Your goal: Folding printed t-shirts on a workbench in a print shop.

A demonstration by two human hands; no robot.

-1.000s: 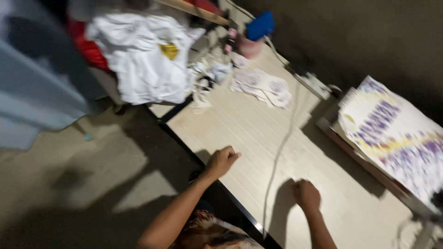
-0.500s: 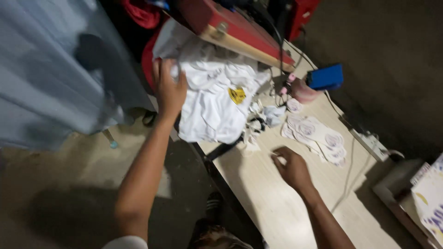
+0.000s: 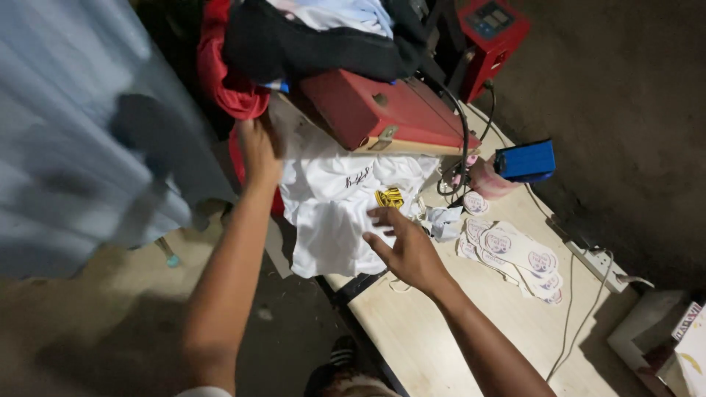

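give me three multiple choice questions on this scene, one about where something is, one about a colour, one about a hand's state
1. Where does the white shirt lie?
A. on the floor
B. on the table's end, below the red press
C. on the power strip

2. What colour is the box-shaped thing beside the pink tub?
A. blue
B. green
C. yellow

3. How is the right hand held?
A. closed in a fist around a cable
B. open, fingers spread, at the shirt's edge
C. flat on the paper cut-outs

Answers: 1 B, the shirt is spread on the table just in front of the red press. 2 A, it shows plain blue next to the pink tub. 3 B, the fingers are apart and grip nothing; the cut-outs lie off to its side.
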